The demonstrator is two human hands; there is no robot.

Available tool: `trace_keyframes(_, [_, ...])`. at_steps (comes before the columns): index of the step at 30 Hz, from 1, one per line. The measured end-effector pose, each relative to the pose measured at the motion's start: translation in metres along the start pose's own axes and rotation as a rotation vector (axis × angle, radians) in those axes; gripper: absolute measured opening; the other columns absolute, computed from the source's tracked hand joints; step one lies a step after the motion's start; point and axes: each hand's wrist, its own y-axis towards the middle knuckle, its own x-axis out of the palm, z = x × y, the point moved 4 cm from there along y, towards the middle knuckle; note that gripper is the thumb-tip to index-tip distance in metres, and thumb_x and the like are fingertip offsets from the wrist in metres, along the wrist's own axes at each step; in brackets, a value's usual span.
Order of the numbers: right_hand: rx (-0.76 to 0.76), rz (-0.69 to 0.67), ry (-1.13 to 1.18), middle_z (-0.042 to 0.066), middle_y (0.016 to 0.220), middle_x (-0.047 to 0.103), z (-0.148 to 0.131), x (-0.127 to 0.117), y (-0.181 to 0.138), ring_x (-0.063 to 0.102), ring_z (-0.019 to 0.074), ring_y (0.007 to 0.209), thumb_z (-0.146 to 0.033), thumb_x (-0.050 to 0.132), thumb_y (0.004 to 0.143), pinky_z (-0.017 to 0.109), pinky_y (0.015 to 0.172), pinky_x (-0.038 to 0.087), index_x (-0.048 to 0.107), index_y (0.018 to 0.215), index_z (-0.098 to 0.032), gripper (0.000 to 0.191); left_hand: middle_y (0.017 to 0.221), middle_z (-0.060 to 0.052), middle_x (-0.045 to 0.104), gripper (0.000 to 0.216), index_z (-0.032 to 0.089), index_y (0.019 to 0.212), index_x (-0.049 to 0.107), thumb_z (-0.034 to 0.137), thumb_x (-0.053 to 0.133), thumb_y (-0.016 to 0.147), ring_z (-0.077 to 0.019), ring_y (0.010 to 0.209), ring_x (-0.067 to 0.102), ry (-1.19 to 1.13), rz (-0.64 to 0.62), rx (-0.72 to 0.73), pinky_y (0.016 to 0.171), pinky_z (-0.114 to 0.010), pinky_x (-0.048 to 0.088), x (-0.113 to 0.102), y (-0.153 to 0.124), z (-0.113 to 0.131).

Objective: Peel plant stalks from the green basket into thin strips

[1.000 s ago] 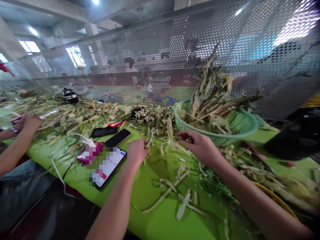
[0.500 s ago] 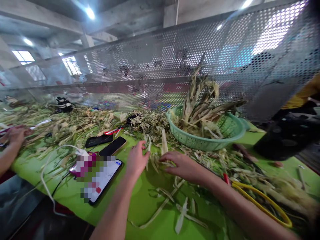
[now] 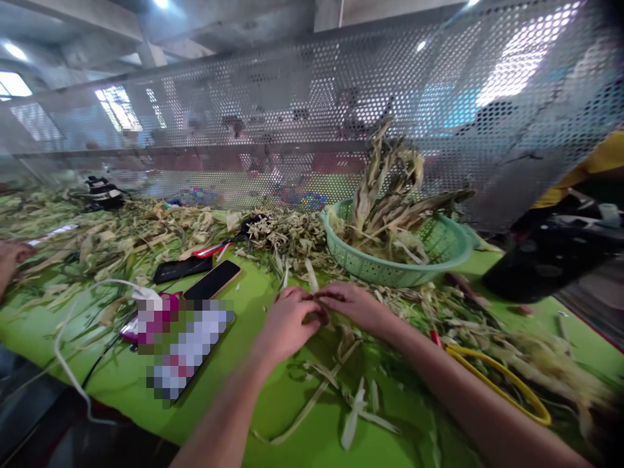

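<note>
My left hand is closed, its fingers curled in over the green table. A pale strip of dried corn husk rises just past its knuckles. My right hand meets it from the right, thumb and fingers pinched together at the left fingertips. Another upright husk strip shows behind the point where the hands meet. The fingers partly hide what lies between them. Loose husk pieces are scattered on the table below my hands.
A green plastic basket of dried husks stands behind my right hand. Phones and a white cable lie at left, yellow-handled scissors at right. A black container stands far right. Another person's hand is at the left edge.
My left hand has moved right and turned inward, and its fingers have curled. Both hands now touch, where a gap was before. The view has shifted slightly to the right.
</note>
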Motion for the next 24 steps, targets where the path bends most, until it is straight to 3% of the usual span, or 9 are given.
trace_keyframes(5, [-0.042,0.238,0.12,0.009,0.124,0.061,-0.014,-0.027,-0.004,0.054,0.0231,0.119,-0.037,0.053,0.09,0.039,0.106,0.038,0.066,0.118,-0.022,0.035,0.102,-0.007,0.067,0.015,0.025,0.09,0.072,0.031,0.06,0.083,-0.0269,0.113,0.05,0.106,-0.015,-0.067,0.096,-0.04,0.038,-0.001,-0.003,-0.004])
trace_keyframes(10, [-0.112,0.294,0.237,0.005,0.141,0.047,-0.042,-0.051,-0.013,0.042,0.0223,0.133,-0.04,0.053,0.092,0.038,0.113,0.03,0.056,0.133,-0.029,0.042,0.1,-0.008,0.069,0.017,0.023,0.086,0.071,0.027,0.054,0.086,-0.0269,0.111,0.053,0.101,0.002,-0.128,0.092,-0.041,0.037,-0.005,0.0,-0.007])
trace_keyframes(15, [-0.161,0.228,0.224,0.004,0.143,0.045,-0.061,-0.044,-0.018,0.04,0.0251,0.134,-0.04,0.055,0.091,0.04,0.113,0.032,0.053,0.135,-0.032,0.045,0.092,-0.005,0.069,0.029,0.021,0.088,0.063,0.041,0.043,0.093,-0.0202,0.094,0.058,-0.299,0.302,-0.262,0.082,-0.032,0.041,-0.024,-0.002,-0.008])
trace_keyframes(18, [-0.175,0.174,0.205,0.004,0.144,0.044,-0.069,-0.033,-0.02,0.042,0.0255,0.133,-0.038,0.055,0.091,0.041,0.112,0.036,0.051,0.137,-0.032,0.047,0.096,-0.005,0.068,0.032,0.019,0.094,0.061,0.049,0.05,0.088,-0.0181,0.09,0.059,-0.635,0.304,-0.285,0.076,-0.027,0.043,-0.021,-0.002,-0.008])
trace_keyframes(22, [-0.185,0.164,0.191,0.005,0.14,0.048,-0.073,-0.024,-0.02,0.045,0.0264,0.129,-0.033,0.06,0.088,0.043,0.111,0.036,0.056,0.132,-0.031,0.045,0.086,-0.003,0.066,0.023,0.017,0.086,0.06,0.038,0.06,0.081,-0.0153,0.079,0.058,-0.833,0.3,-0.329,0.069,-0.025,0.042,-0.012,0.0,-0.012])
trace_keyframes(24, [-0.149,0.193,0.253,0.007,0.137,0.05,-0.069,-0.021,-0.019,0.052,0.0253,0.122,-0.031,0.064,0.085,0.042,0.106,0.042,0.055,0.132,-0.03,0.048,0.078,-0.001,0.063,0.018,0.016,0.081,0.06,0.034,0.06,0.079,-0.0137,0.073,0.056,-0.9,0.315,-0.352,0.067,-0.024,0.041,-0.008,0.001,-0.014])
